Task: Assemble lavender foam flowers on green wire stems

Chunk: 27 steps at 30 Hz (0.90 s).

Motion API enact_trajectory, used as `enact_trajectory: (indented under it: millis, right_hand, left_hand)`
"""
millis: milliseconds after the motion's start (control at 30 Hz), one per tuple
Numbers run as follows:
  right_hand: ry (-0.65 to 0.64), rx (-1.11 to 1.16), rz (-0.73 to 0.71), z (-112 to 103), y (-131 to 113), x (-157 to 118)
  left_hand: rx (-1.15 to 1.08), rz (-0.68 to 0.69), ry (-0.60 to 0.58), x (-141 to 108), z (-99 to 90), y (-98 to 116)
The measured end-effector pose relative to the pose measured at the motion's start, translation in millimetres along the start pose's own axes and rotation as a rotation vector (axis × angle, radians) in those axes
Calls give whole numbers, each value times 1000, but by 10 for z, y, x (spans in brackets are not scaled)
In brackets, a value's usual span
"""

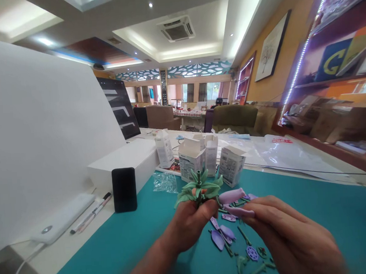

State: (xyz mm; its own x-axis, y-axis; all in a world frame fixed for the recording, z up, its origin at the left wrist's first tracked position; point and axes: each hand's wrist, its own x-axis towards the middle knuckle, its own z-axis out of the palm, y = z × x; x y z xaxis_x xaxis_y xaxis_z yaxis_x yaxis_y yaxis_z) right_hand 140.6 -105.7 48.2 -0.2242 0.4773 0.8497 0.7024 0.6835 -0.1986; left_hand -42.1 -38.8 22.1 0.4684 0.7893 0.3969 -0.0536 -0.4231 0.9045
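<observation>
My left hand [191, 221] is closed around a green plastic flower stem with leaves [201, 187], held upright above the mat. To its right, my right hand [287, 225] pinches the tip of a pink plastic petal [241, 211] between thumb and fingers. A second pink petal [232, 196] sits just above that one. Both petals reach toward the stem; whether they are fixed to it is hidden by my left hand. Below the hands lie loose purple petals [218, 239], a purple wheel-shaped piece [252, 253] and green stem pieces [245, 235].
Several white cartons [231, 166] stand at the back of the teal mat [323, 203]. Crumpled clear plastic [164, 182] lies left of them. A black phone-like slab [124, 190] leans against a white box [125, 157]. Pens [91, 213] and a white power strip [64, 218] lie at left.
</observation>
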Motion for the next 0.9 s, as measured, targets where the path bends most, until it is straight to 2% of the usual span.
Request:
enact_trajectory:
  millis: [567, 800, 900]
  right_hand:
    - [44, 79, 0, 76, 31, 51]
    - [38, 173, 126, 108, 31, -6]
    - [69, 199, 257, 21, 100, -38]
  left_hand:
    - [-41, 4, -13, 38, 30, -18]
    - [-135, -23, 9, 100, 69, -42]
    - [-244, -77, 28, 117, 85, -61]
